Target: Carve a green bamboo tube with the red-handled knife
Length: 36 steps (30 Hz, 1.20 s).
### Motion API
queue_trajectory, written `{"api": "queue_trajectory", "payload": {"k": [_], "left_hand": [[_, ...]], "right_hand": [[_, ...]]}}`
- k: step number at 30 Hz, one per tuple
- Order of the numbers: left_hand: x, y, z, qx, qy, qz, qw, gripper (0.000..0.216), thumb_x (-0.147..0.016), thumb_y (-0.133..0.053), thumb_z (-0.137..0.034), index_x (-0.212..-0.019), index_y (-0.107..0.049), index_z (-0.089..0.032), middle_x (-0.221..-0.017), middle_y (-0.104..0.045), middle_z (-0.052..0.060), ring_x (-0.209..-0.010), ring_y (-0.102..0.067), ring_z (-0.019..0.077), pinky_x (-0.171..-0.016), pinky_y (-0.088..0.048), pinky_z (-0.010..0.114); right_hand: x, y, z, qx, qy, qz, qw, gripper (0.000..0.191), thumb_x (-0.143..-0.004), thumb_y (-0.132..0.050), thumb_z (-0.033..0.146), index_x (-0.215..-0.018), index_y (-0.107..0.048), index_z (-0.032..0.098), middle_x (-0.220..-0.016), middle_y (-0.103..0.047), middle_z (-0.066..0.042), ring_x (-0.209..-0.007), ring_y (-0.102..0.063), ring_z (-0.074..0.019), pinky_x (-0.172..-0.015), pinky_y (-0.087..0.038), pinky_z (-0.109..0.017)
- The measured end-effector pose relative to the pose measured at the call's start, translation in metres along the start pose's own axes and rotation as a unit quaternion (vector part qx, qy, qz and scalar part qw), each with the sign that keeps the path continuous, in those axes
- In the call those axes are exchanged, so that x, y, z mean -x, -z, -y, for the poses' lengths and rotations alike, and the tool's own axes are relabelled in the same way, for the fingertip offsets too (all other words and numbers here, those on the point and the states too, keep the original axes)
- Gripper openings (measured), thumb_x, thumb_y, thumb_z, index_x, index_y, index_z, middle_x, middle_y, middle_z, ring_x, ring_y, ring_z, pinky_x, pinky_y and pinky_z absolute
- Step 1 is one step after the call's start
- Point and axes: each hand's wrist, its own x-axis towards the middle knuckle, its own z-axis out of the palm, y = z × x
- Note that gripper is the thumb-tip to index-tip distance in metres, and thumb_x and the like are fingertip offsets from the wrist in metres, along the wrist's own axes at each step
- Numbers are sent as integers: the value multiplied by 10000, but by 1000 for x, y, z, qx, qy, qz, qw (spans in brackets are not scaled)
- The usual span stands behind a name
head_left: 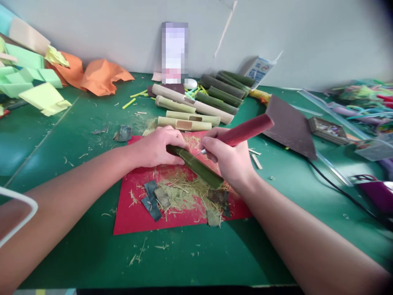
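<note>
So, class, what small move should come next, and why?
Probably a short stroke against the green bamboo piece: the left hand grips one end, the right hand holds the red-handled tool with its metal shaft pointing at the piece, and shavings lie beneath.

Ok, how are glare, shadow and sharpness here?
Head view: pale glare on the green tabletop right of the right hand; a dark shadow beside the right forearm; colourful strips at the right edge look soft; same view, upper right corner darkened, upright screen pixelated.
</note>
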Motion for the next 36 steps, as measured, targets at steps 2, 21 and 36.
{"api": "queue_trajectory", "payload": {"k": [2,21,36], "left_hand": [[0,0,0,0,-1,-1,1000,260,-784,-749,-291,-1043,-750,-263,-1041,-706,23,-1027,-574,224,-939,-444,385],[2,0,-1,5,-7,-13,1000,259,-776,-762,-272,-1034,-752,-256,-1034,-699,18,-1020,-587,210,-928,-459,369],[3,-3,-4,-87,-50,-118,988,214,-770,-756,-244,-974,-724,-187,-947,-698,41,-914,-620,203,-869,-463,369]], "right_hand": [[1,-1,-1,2,-3,13,1000,104,-696,-608,220,-600,-587,184,-583,-532,21,-534,-423,-98,-501,-327,-271],[0,-4,-6,-20,8,23,999,96,-688,-613,195,-595,-595,180,-550,-504,42,-510,-414,-87,-488,-340,-263],[-4,5,4,45,64,-48,996,76,-698,-644,170,-651,-586,184,-683,-580,23,-645,-504,-113,-633,-433,-290]]}}
